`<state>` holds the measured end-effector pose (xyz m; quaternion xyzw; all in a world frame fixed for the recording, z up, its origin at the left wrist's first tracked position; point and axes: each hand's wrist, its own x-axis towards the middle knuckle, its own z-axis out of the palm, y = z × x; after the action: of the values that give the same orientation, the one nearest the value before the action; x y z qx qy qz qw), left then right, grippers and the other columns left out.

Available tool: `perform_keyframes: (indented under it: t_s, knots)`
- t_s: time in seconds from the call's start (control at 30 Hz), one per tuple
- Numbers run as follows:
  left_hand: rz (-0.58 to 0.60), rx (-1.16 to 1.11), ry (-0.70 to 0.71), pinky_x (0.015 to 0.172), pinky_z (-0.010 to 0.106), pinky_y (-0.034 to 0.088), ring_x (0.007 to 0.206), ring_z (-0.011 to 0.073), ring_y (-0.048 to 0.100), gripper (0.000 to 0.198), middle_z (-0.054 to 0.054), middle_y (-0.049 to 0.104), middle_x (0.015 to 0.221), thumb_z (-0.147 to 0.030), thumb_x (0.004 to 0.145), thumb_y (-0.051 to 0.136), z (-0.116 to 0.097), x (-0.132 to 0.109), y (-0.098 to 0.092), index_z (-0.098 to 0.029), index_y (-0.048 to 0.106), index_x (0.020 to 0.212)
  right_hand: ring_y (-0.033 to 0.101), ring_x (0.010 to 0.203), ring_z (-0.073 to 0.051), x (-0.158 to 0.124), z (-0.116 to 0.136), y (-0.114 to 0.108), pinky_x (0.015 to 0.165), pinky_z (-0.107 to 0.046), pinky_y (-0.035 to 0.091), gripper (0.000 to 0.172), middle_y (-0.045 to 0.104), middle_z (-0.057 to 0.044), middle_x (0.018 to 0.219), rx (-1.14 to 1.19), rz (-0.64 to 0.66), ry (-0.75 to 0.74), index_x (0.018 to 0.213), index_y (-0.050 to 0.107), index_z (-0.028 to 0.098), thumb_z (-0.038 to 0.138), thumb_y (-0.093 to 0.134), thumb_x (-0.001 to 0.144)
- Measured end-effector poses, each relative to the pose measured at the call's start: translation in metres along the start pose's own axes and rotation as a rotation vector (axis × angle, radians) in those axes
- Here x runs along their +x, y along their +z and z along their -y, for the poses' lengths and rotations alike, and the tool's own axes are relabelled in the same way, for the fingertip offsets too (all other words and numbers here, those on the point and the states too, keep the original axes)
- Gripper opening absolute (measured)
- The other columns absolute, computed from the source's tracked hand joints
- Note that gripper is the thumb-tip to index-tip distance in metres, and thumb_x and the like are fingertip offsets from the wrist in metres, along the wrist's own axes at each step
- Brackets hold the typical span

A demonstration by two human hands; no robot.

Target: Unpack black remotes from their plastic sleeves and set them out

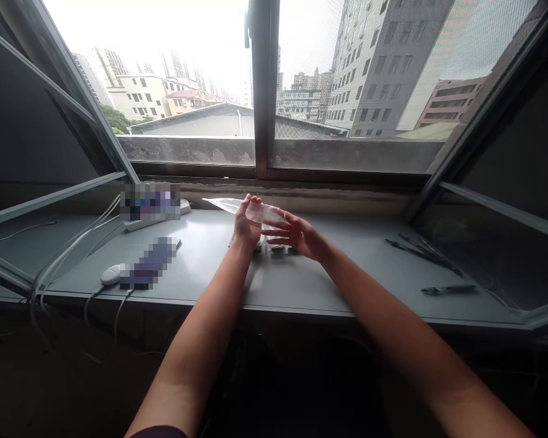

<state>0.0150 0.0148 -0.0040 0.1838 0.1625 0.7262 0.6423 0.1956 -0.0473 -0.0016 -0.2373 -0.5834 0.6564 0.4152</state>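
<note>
Plastic bag (258, 212), translucent, center frame: left hand (247, 224) fingers grip it; right hand (296, 235) fingers spread wide; small items (274, 246) below, mostly hidden.

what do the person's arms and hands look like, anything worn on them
Both arms are bare. The left forearm and right forearm show no watch or bracelet, and the left hand and right hand wear no gloves. A dark plum fabric sleeve shows at the bottom edge, on the left arm.

The bare left forearm (196, 340) ends at a dark purple sleeve (159, 432); the right forearm (393, 322) is bare too.
</note>
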Motion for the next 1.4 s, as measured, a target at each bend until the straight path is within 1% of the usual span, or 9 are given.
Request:
perform_keyframes:
  t_s: [0.23, 0.43, 0.6, 0.7, 0.77, 0.83, 0.9, 1.0, 1.4]
  knots:
    - [-0.026, -0.015, 0.055, 0.093, 0.026, 0.061, 0.088, 0.0152, 0.078, 0.004, 0.003, 0.078, 0.091, -0.023, 0.100, 0.077, 0.000, 0.007, -0.003, -0.020, 0.075, 0.098, 0.073, 0.138, -0.039, 0.000, 0.001, 0.000, 0.120, -0.062, 0.055, 0.074, 0.064, -0.012, 0.164, 0.030, 0.025, 0.046, 0.163, 0.054, 0.032, 0.067, 0.070, 0.100]
    - [0.009, 0.017, -0.048, 0.094, 0.030, 0.061, 0.096, 0.0188, 0.078, 0.011, 0.006, 0.079, 0.099, -0.026, 0.098, 0.080, 0.004, -0.001, 0.002, -0.020, 0.076, 0.107, 0.072, 0.138, -0.040, -0.003, 0.003, 0.004, 0.123, -0.065, 0.052, 0.060, 0.061, -0.009, 0.167, 0.102, 0.074, 0.007, 0.151, 0.064, 0.032, 0.065, 0.069, 0.101]
    - [0.034, 0.036, -0.053, 0.085, 0.028, 0.060, 0.081, 0.0151, 0.075, 0.011, 0.004, 0.074, 0.089, -0.024, 0.096, 0.083, 0.005, -0.003, 0.004, -0.020, 0.073, 0.097, 0.076, 0.133, -0.038, 0.000, 0.001, 0.002, 0.120, -0.061, 0.056, 0.059, 0.067, -0.010, 0.161, 0.068, 0.067, -0.045, 0.146, 0.068, 0.031, 0.062, 0.077, 0.097]
    - [0.022, -0.014, 0.026, 0.086, 0.026, 0.059, 0.073, 0.0123, 0.071, 0.014, 0.000, 0.070, 0.081, -0.023, 0.095, 0.082, -0.001, 0.001, 0.004, -0.020, 0.070, 0.091, 0.081, 0.119, -0.036, 0.003, -0.007, -0.001, 0.107, -0.058, 0.064, 0.058, 0.077, -0.015, 0.146, -0.119, -0.031, -0.121, 0.140, 0.073, 0.025, 0.064, 0.075, 0.098]
    - [0.029, -0.061, 0.081, 0.086, 0.026, 0.058, 0.073, 0.0120, 0.071, 0.013, -0.001, 0.069, 0.079, -0.025, 0.098, 0.078, -0.009, 0.006, 0.003, -0.020, 0.069, 0.090, 0.083, 0.104, -0.033, 0.005, -0.015, -0.004, 0.095, -0.052, 0.068, 0.050, 0.085, -0.014, 0.121, -0.373, -0.147, -0.236, 0.129, 0.079, 0.021, 0.060, 0.079, 0.097]
    - [0.032, -0.083, 0.110, 0.085, 0.026, 0.058, 0.075, 0.0129, 0.072, 0.015, 0.000, 0.069, 0.079, -0.030, 0.102, 0.072, -0.019, 0.013, 0.003, -0.020, 0.069, 0.090, 0.081, 0.102, -0.030, 0.006, -0.024, -0.006, 0.097, -0.050, 0.066, 0.037, 0.086, -0.011, 0.114, -0.700, -0.225, -0.388, 0.124, 0.082, 0.022, 0.051, 0.076, 0.101]
    - [0.012, -0.090, 0.128, 0.084, 0.027, 0.058, 0.075, 0.0137, 0.073, 0.020, 0.000, 0.070, 0.080, -0.035, 0.105, 0.067, -0.030, 0.021, 0.001, -0.020, 0.069, 0.092, 0.078, 0.109, -0.031, 0.007, -0.033, -0.007, 0.103, -0.052, 0.062, 0.027, 0.085, -0.012, 0.115, -0.969, -0.172, -0.524, 0.121, 0.082, 0.022, 0.040, 0.072, 0.105]
    - [-0.055, -0.105, 0.156, 0.082, 0.027, 0.059, 0.075, 0.0142, 0.073, 0.024, 0.001, 0.071, 0.081, -0.041, 0.107, 0.066, -0.048, 0.032, -0.005, -0.020, 0.068, 0.095, 0.073, 0.125, -0.033, 0.012, -0.044, -0.003, 0.113, -0.054, 0.058, 0.027, 0.082, -0.014, 0.125, -1.154, -0.038, -0.640, 0.129, 0.080, 0.020, 0.031, 0.068, 0.107]
    - [-0.119, -0.003, 0.074, 0.072, 0.029, 0.060, 0.068, 0.0159, 0.071, 0.026, 0.002, 0.071, 0.081, -0.046, 0.104, 0.070, -0.092, 0.044, -0.057, -0.020, 0.068, 0.104, 0.062, 0.147, -0.036, 0.026, -0.061, 0.049, 0.130, -0.058, 0.045, 0.038, 0.073, -0.018, 0.151, -1.440, 0.225, -0.702, 0.143, 0.075, 0.014, 0.031, 0.063, 0.111]
